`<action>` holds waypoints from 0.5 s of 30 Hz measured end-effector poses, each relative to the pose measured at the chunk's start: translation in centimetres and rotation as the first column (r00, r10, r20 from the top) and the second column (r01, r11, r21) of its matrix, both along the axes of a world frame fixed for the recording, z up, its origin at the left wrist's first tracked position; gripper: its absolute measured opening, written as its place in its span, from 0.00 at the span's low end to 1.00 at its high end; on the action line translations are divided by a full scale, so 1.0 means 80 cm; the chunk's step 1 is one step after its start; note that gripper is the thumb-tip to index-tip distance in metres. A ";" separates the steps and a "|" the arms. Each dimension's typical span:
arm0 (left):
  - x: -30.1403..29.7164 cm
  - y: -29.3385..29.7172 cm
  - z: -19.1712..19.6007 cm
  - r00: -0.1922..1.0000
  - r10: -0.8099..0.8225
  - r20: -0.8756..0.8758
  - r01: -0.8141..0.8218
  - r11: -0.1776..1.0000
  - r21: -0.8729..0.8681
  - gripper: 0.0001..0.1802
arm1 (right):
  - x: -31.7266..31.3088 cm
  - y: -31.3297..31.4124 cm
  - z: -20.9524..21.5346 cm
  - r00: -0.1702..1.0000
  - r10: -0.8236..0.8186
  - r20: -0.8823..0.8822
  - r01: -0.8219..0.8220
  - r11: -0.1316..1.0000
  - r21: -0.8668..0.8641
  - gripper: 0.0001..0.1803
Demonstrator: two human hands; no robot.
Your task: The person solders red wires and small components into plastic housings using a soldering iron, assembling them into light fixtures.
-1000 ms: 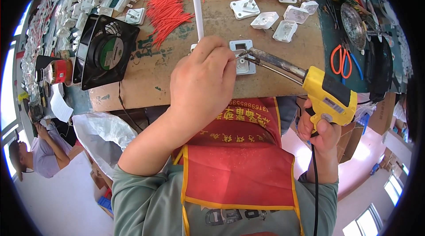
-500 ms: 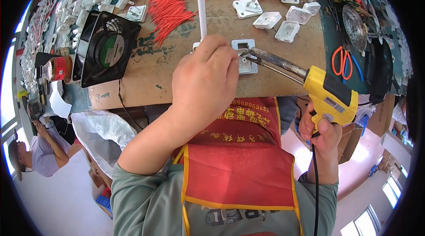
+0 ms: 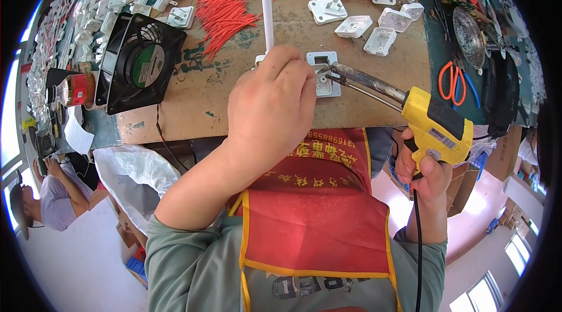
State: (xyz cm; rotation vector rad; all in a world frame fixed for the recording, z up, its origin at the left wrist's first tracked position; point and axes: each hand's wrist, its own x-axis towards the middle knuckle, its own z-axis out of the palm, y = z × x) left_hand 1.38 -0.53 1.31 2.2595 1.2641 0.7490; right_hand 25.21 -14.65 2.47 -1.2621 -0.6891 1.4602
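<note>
My right hand [image 3: 426,171] is wrapped round the grip of a yellow soldering gun [image 3: 438,124]. The gun's dark tip reaches left to a white plastic plug housing [image 3: 325,88] lying on the brown board. My left hand [image 3: 270,98] is closed in a pinch just left of the tip. What its fingertips hold is hidden behind the hand. Behind that hand a white rod [image 3: 266,13] stands upright, its foot partly covered by my knuckles.
Red wires [image 3: 222,13] lie in a heap on the cardboard [image 3: 193,92]. At the left stands a black fan [image 3: 140,63]. White plug shells [image 3: 380,41] are scattered at the back right, with orange-handled scissors [image 3: 452,84] beside the board. Another person [image 3: 55,195] sits far left.
My hands, the soldering gun and the plug housing stay practically where they were. The person at the far left has shifted their hands and head slightly.
</note>
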 end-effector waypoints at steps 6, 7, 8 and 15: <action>0.001 0.000 -0.001 1.000 -0.003 0.008 0.003 1.000 0.007 0.04 | -0.002 -0.002 -0.004 1.000 -0.004 -0.003 0.004 1.000 0.006 0.35; 0.000 0.001 -0.001 1.000 -0.003 0.008 0.003 1.000 0.007 0.04 | -0.004 -0.002 -0.004 0.999 -0.033 0.002 0.033 0.999 0.010 0.35; 0.000 0.001 -0.001 1.000 -0.006 0.009 0.006 1.000 0.010 0.04 | -0.003 -0.002 -0.004 0.999 -0.034 0.002 0.033 0.999 0.010 0.35; 0.000 0.001 0.001 1.000 -0.012 0.007 0.012 1.000 0.004 0.03 | -0.003 0.003 0.001 1.000 0.015 0.009 -0.015 1.000 0.015 0.36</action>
